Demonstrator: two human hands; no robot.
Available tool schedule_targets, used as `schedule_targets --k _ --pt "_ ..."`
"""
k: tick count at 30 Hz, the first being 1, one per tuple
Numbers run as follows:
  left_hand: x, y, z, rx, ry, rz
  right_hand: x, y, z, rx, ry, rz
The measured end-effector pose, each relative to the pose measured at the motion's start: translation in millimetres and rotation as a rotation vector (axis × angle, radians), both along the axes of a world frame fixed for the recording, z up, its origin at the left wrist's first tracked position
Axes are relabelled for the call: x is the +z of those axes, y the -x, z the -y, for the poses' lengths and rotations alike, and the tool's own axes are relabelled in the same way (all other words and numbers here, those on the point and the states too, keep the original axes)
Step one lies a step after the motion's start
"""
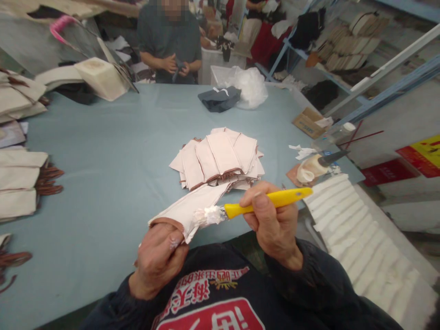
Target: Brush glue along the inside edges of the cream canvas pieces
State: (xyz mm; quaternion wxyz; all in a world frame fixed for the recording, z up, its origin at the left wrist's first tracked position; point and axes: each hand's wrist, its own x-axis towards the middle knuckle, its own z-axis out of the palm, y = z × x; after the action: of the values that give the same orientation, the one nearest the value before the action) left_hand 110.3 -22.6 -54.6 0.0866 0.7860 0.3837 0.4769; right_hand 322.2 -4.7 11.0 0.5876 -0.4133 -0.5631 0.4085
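My left hand (161,254) grips the near end of a cream fabric piece (192,206) with brown trim, its fingers partly tucked under the trimmed edge. In my right hand (273,220) is a yellow-handled brush (287,197), pinched between thumb and fingers. White paste (208,215) thickly covers the brush's tip, which lies against the right edge of the fabric piece; the bristles themselves are hidden. Some white smears show on my left hand. Just beyond, a fanned pile of similar cream pieces (220,156) rests on the blue-green table (113,183).
Stacks of cream pieces (17,183) with brown ties line the left edge. At right are a paste-covered container (311,169), a cardboard box (311,123) and a row of white strips (360,238). Dark cloth (220,98) and a plastic bag (254,87) lie opposite, near another person (168,41).
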Motion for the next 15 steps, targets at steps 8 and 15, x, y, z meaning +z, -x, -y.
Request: schedule_targets --k 8,15 --pt "-8.4 2.6 -3.5 -0.042 0.02 -0.014 7.1 15.3 23.2 0.024 -0.288 0.422" --pt "-6.9 1.8 -6.1 -0.065 -0.008 -0.061 -19.5 12.6 23.1 0.038 0.039 0.001"
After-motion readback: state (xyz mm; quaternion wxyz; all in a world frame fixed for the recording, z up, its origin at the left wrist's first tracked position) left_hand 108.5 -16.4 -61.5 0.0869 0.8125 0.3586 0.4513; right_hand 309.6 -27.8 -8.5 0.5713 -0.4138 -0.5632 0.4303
